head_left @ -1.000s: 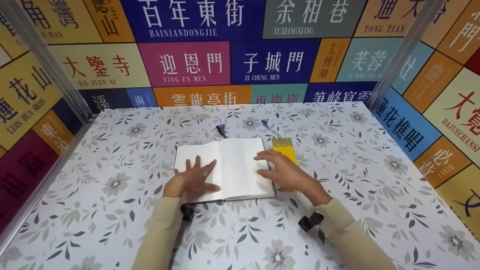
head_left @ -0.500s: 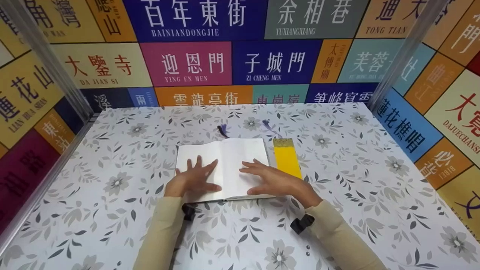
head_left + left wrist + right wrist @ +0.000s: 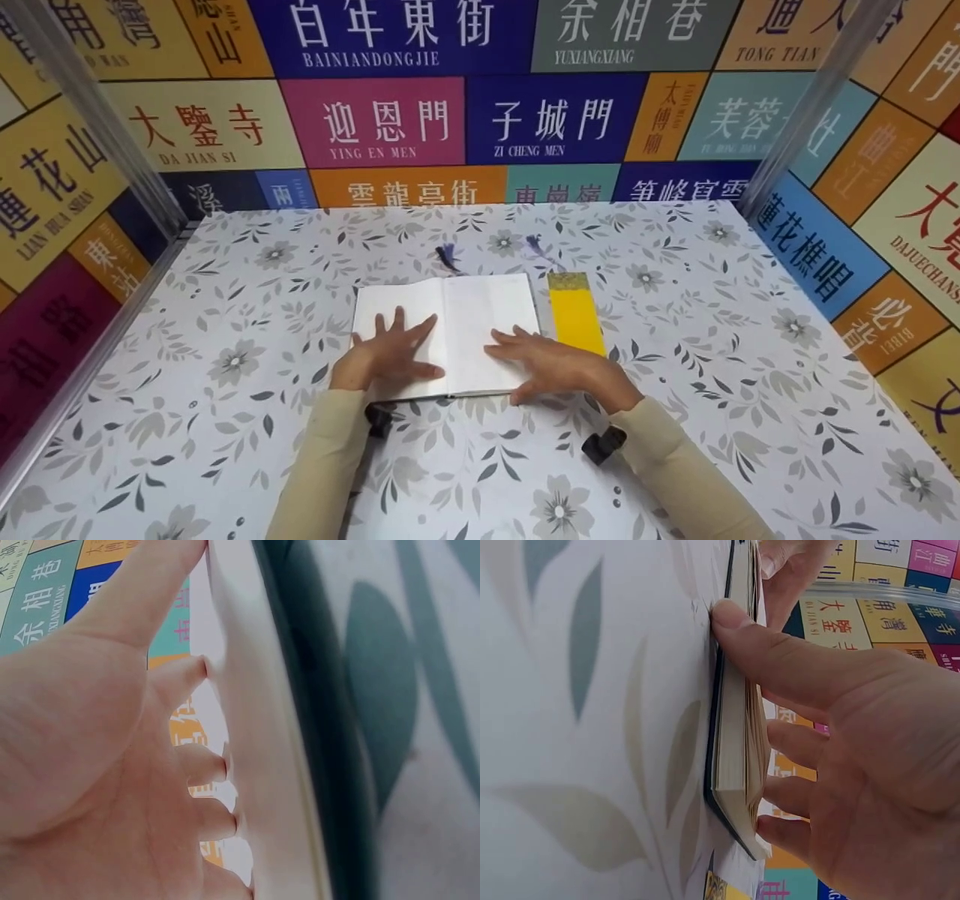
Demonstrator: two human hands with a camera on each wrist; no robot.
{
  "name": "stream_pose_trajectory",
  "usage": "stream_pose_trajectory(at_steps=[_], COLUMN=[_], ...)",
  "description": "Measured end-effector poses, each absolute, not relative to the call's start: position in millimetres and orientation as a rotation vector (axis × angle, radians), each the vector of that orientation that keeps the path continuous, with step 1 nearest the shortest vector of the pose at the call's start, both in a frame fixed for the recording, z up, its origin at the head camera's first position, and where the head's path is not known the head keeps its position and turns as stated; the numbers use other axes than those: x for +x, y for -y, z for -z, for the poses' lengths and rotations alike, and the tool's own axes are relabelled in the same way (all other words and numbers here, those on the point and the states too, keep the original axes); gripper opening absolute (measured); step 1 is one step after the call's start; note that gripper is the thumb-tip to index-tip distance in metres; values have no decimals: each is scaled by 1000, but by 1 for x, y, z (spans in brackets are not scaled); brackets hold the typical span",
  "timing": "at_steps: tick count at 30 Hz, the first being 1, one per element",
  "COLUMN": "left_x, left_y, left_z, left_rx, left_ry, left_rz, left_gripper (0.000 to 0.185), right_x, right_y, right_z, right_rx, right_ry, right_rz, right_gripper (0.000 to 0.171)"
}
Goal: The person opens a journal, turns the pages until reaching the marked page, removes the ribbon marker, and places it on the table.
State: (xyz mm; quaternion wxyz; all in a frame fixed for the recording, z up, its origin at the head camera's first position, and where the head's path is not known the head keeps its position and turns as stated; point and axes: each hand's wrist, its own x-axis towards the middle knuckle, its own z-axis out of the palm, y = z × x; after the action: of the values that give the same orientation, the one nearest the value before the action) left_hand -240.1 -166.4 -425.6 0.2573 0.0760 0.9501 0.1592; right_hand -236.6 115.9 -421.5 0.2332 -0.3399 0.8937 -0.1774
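Note:
A book (image 3: 480, 307) lies open on the table, its pages blank white and its cover dark. My left hand (image 3: 386, 356) rests spread on the left page, with fingertips pressing the paper in the left wrist view. Over the lower right page is my right hand (image 3: 566, 366), fingers extended. In the right wrist view its thumb (image 3: 731, 619) is at the book's bottom edge, while the other fingers reach over the page side. To the right of the book lies a yellow bookmark (image 3: 576, 311), its lower end hidden behind the right hand.
A dark purple tassel (image 3: 448, 256) sticks out past the book's top edge. The purple tassel (image 3: 535, 244) lies above the bookmark. A flower-patterned cloth (image 3: 232, 360) covers the table, and panels with Chinese lettering (image 3: 555, 120) enclose its back and sides.
My right hand has moved from the book's right edge leftward and down onto the right page, uncovering more of the bookmark. Its thumb has come down to the bottom edge. The left hand stays put.

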Motion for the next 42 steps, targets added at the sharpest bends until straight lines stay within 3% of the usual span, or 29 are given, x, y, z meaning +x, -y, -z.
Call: stream_pose_trajectory(at_steps=[34, 42], left_x=[-236, -237], left_y=[161, 167], left_z=[422, 423], left_rx=[230, 225], left_ry=[-2597, -2585], left_rz=[-434, -460], left_gripper=[91, 94], right_x=[-240, -247], right_y=[-126, -128], right_z=[414, 416], right_rx=[-943, -817], right_ry=[-2410, -2443], right_rz=[586, 854], right_gripper=[55, 39])
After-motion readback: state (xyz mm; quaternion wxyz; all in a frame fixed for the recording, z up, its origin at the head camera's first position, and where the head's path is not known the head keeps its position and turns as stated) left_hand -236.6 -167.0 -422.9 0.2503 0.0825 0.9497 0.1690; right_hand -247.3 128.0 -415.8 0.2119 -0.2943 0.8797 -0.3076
